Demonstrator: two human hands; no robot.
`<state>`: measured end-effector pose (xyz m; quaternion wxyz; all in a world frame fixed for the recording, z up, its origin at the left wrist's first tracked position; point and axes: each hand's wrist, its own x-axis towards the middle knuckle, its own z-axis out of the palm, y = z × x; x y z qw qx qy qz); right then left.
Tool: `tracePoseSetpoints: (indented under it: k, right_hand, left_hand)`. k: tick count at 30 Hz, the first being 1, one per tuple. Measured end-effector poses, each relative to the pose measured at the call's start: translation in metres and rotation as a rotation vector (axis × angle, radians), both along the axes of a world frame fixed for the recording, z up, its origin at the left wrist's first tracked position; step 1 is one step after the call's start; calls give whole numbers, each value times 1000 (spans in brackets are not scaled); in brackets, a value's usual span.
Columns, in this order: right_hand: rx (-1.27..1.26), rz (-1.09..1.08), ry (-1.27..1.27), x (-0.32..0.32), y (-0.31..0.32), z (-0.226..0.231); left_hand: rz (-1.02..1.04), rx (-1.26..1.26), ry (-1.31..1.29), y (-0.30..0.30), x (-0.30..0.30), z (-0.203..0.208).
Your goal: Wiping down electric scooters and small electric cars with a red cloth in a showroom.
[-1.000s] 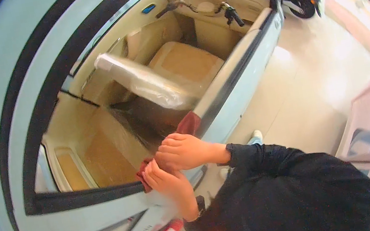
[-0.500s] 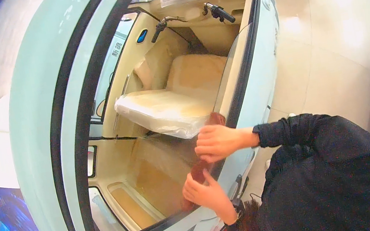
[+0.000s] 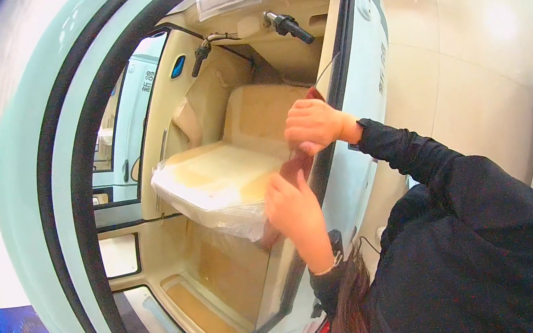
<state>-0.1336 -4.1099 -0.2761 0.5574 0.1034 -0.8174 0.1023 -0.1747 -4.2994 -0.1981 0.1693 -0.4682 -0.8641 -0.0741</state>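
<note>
Your left hand [image 3: 294,212] and right hand [image 3: 314,123] curl their fingers closed round the dark-red cloth [image 3: 296,166], plastic-wrapped seat [image 3: 212,175] and handlebars [image 3: 292,27] beyond.

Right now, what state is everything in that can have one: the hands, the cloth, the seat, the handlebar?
Cloth: bunched up, gripped at two places, its ends sticking out.
Left hand: closed on the cloth, nearer the bottom of the picture.
Right hand: closed on the cloth, farther up.
Seat: unoccupied, covered with clear plastic.
Handlebar: no hand on it.
</note>
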Motion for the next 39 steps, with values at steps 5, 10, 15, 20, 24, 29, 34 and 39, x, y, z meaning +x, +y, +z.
tracePoseSetpoints:
  k: [5,10,15,20,24,29,34,39]
  right_hand:
    - [-262,-173,104,24,61,-50]
    - [-579,-277,131,23,80,-64]
    - [-719,-301,32,31,89,-68]
    - [-790,-309,-13,42,95,-72]
    - [-883,-221,7,33,70,-54]
    - [-893,-257,-40,56,41,-47]
    - [-885,-283,-65,51,-45,-47]
    - [-1064,-213,-186,26,-147,-57]
  left_hand:
    - [-22,-6,129,85,25,-22]
    - [30,-110,366,151,35,-53]
    - [80,-105,402,170,44,-62]
    - [-19,-117,357,165,46,-48]
    - [-87,6,265,147,26,-52]
    - [-195,180,179,99,22,-43]
    - [-254,255,36,31,2,-32]
    - [-247,261,-89,-51,-16,-21]
